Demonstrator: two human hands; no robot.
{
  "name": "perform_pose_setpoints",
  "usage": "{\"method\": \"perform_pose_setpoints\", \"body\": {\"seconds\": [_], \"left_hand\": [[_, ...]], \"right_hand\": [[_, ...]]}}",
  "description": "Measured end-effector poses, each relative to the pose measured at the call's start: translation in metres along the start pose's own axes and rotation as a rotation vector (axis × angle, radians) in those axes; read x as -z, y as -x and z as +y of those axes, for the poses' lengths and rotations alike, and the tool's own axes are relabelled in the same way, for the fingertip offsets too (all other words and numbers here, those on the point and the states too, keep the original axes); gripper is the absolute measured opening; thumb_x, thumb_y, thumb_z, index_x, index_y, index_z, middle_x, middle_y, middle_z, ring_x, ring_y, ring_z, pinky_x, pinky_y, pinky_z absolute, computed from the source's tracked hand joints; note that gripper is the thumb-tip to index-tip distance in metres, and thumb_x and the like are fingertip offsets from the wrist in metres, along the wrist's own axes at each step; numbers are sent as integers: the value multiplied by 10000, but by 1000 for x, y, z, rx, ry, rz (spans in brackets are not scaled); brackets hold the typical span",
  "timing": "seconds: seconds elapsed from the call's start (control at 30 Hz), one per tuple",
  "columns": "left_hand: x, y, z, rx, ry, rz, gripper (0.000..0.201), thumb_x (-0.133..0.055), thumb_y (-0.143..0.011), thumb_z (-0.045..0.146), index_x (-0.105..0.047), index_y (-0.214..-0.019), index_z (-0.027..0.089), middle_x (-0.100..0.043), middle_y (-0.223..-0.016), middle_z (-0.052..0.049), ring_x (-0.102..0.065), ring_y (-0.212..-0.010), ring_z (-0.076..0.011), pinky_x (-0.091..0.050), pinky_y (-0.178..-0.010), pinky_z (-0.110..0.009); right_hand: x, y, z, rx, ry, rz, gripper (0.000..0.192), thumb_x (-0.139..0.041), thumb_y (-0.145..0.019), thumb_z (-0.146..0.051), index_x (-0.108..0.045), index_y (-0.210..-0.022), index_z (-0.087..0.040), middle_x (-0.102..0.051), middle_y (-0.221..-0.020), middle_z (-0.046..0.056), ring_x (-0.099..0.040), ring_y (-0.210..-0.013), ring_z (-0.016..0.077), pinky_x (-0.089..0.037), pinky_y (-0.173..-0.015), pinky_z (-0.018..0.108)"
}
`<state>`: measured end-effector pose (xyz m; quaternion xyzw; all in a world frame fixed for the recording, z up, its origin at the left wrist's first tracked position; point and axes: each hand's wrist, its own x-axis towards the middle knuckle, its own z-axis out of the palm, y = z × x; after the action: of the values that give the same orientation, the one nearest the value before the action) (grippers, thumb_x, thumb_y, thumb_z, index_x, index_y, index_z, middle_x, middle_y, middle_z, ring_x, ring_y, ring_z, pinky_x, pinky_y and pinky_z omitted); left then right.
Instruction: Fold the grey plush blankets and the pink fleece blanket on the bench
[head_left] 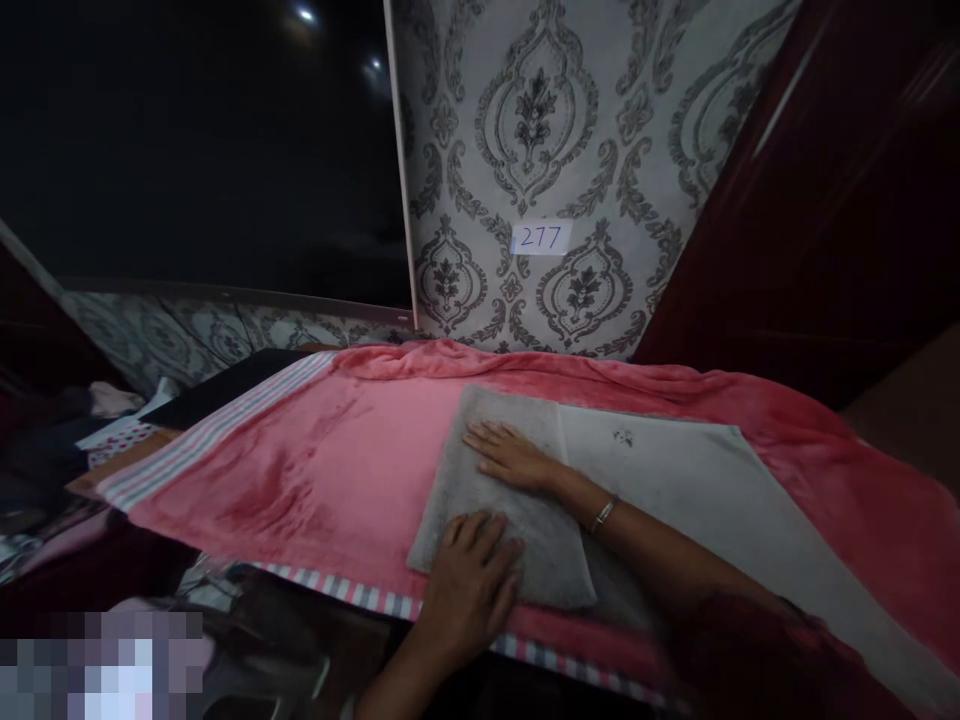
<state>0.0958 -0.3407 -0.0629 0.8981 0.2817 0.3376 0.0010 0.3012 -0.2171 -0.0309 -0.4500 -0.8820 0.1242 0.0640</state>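
Note:
A grey towel lies on a pink fleece blanket that covers the table. The towel's left part is folded over, showing a darker grey side. My left hand lies flat on the near edge of this folded part, fingers spread. My right hand, with a bracelet on the wrist, rests palm down on the folded part farther back. Neither hand grips anything.
The blanket has a striped border along its left and near edges. A patterned wall panel with a label reading 277 stands behind. Clothes and clutter lie at the left, and a dark red cabinet stands at the right.

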Motion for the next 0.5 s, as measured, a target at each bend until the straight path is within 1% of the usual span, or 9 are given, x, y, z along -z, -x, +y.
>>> {"method": "perform_pose_setpoints", "body": {"seconds": [0.1,0.17,0.2,0.23,0.3,0.33,0.4,0.43,0.5], "left_hand": [[12,-1,-3,-35,196,78,232,-525,-909,174,-709,-1048,203,-748,-1106,-83,-664,-1027,-239,-531,-878,-428],[25,-12,-12,-52,330,60,259,-472,-943,180,-706,-1052,201,-761,-1055,-73,-684,-996,-206,-542,-875,-383],[32,-23,-20,-51,389,29,291,-440,-967,200,-702,-1095,200,-759,-1083,-75,-685,-1025,-198,-542,-900,-369],[38,-36,-31,-39,431,-10,327,-411,-990,234,-694,-1150,201,-743,-1156,-83,-668,-1106,-203,-523,-971,-381],[43,-70,-58,24,511,-121,399,-353,-1024,324,-683,-1224,223,-709,-1257,-75,-630,-1202,-202,-478,-1061,-392],[40,-89,-74,33,551,-179,433,-340,-1027,378,-666,-1270,227,-677,-1320,-75,-601,-1254,-208,-450,-1101,-403],[26,-125,-106,-14,586,-330,497,-349,-1014,472,-611,-1362,232,-582,-1451,-73,-501,-1372,-227,-374,-1169,-423],[15,-141,-120,-34,561,-402,522,-344,-1010,497,-590,-1390,238,-537,-1496,-68,-448,-1417,-228,-330,-1196,-426],[-9,-164,-142,-50,402,-583,543,-361,-1000,518,-536,-1442,254,-456,-1559,-64,-345,-1480,-252,-239,-1228,-478]], "right_hand": [[-6,27,-24,74,-9,-10,657,-334,-1037,-586,-227,-1604,-272,-131,-1669,63,-45,-1537,283,-52,-1225,553],[-9,40,-36,123,-36,-6,638,-374,-1034,-570,-266,-1594,-285,-171,-1662,68,-54,-1536,284,-53,-1224,560],[-10,45,-40,154,-59,1,632,-390,-1032,-566,-281,-1590,-291,-212,-1653,71,-78,-1535,279,-64,-1225,558],[-10,47,-43,184,-85,18,632,-400,-1029,-566,-293,-1587,-288,-256,-1640,78,-114,-1531,273,-84,-1227,551],[-9,47,-46,223,-113,83,657,-412,-1022,-580,-303,-1585,-258,-299,-1624,101,-182,-1517,264,-119,-1229,530],[-8,45,-48,224,-107,116,672,-414,-1019,-587,-305,-1584,-240,-290,-1626,113,-196,-1513,265,-123,-1229,525],[-10,41,-52,184,-68,141,691,-415,-1013,-601,-304,-1585,-229,-241,-1642,123,-164,-1519,280,-95,-1226,543],[-11,39,-55,152,-47,128,697,-420,-1006,-614,-301,-1586,-244,-218,-1650,115,-130,-1524,291,-69,-1222,565],[-16,38,-60,99,-30,80,703,-417,-995,-644,-284,-1588,-291,-179,-1663,86,-77,-1530,308,-29,-1207,607]]}}
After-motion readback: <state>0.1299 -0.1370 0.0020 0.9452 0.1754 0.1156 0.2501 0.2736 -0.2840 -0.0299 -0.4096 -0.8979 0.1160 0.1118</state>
